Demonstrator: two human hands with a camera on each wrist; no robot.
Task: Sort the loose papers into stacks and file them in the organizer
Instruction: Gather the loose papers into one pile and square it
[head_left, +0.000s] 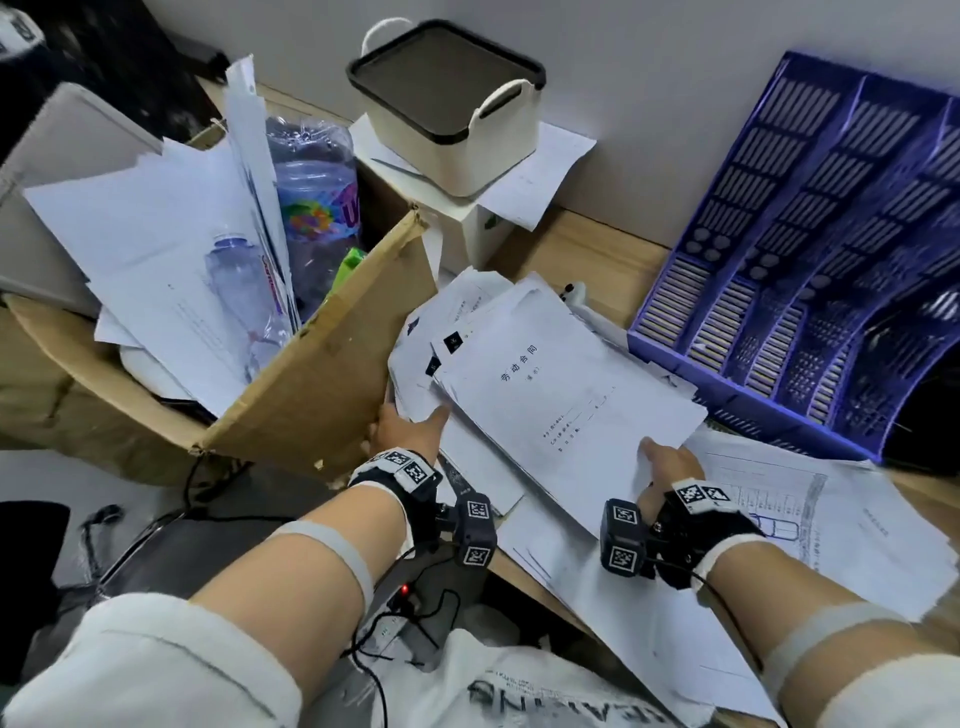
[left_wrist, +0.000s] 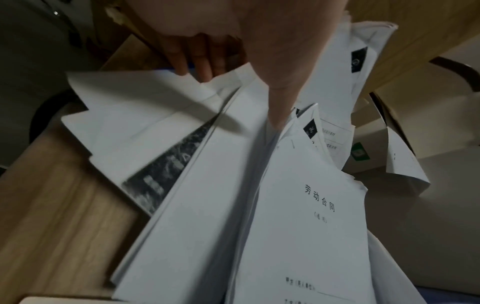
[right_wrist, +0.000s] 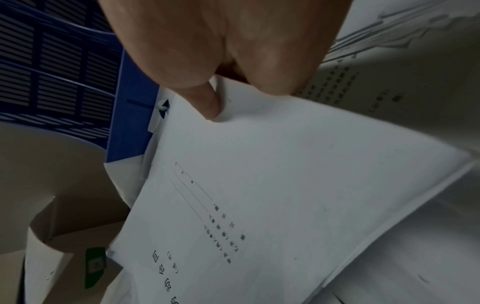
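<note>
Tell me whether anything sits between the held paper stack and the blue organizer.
Nothing solid visible. The paper stack, held by left hand and right hand, lies beside the blue organizer; only loose sheets lie at its foot.

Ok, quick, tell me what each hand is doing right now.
Left hand: gripping the left edge of the paper stack, thumb on top, fingers underneath.
Right hand: pinching the stack's near corner.

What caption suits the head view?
Both hands, left hand and right hand, hold a paper stack beside the blue organizer.
</note>
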